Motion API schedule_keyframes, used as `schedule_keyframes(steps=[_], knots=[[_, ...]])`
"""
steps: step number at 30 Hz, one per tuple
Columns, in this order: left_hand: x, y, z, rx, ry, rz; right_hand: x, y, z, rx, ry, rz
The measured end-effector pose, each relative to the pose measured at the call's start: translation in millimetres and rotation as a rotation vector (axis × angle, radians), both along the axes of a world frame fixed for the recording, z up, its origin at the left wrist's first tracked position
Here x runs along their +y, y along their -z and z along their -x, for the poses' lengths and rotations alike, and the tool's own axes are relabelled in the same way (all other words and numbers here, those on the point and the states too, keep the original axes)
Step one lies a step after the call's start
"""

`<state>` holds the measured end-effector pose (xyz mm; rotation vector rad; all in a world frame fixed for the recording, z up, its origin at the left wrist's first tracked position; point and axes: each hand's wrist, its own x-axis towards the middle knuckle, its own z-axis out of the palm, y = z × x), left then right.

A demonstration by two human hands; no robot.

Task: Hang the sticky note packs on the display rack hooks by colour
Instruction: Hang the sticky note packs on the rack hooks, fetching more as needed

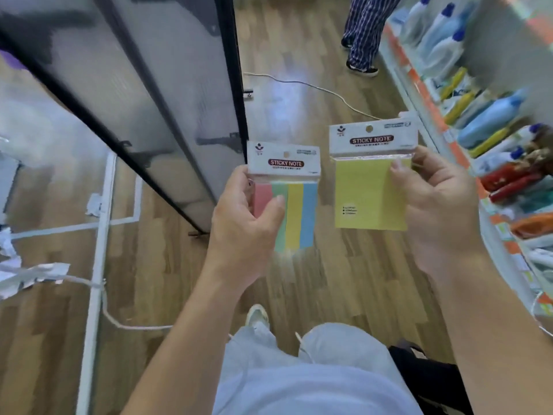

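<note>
My left hand (244, 223) grips a sticky note pack with pink, green, yellow and blue strips (294, 202), thumb across its front. My right hand (437, 211) pinches a plain yellow sticky note pack (369, 193) by its right edge. Both packs are upright in front of me, side by side and apart. Each has a white header card reading STICKY NOTE with a hang hole. No display rack hooks show in this view.
A dark-framed frosted panel (167, 94) stands to the left. Store shelves (443, 121) with bottles and packets run along the right. A white cable (323, 91) lies on the wooden floor. A person in striped trousers (365, 28) stands ahead.
</note>
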<state>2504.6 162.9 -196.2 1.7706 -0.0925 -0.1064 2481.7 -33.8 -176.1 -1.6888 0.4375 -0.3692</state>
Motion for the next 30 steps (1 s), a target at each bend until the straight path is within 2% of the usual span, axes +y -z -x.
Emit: schedule_keyframes(steps=[5,11,20,25,30], knots=[[-31.9,-8.1,-83.2,-0.021,0.077,-0.003,-30.0,2.1,-65.8,-0.023,0.075,-0.061],[-102.6,-15.7,-181.9,-0.122,0.034,-0.069,-94.0,7.4,-166.6,-0.041,0.054,-0.142],[-181.2,-47.8,-297.0,-0.250,-0.310,-0.222,-163.8,-16.3,-342.6,-0.082,-0.297,-0.182],[-184.7,-58.7,-344.8,-0.348,-0.574,-0.285,-156.3,-31.2,-429.5,-0.090,-0.482,-0.280],[-183.4,-53.6,-384.7,-0.500,-0.848,-0.321,-125.7,-41.4,-505.0,-0.099,-0.694,-0.225]])
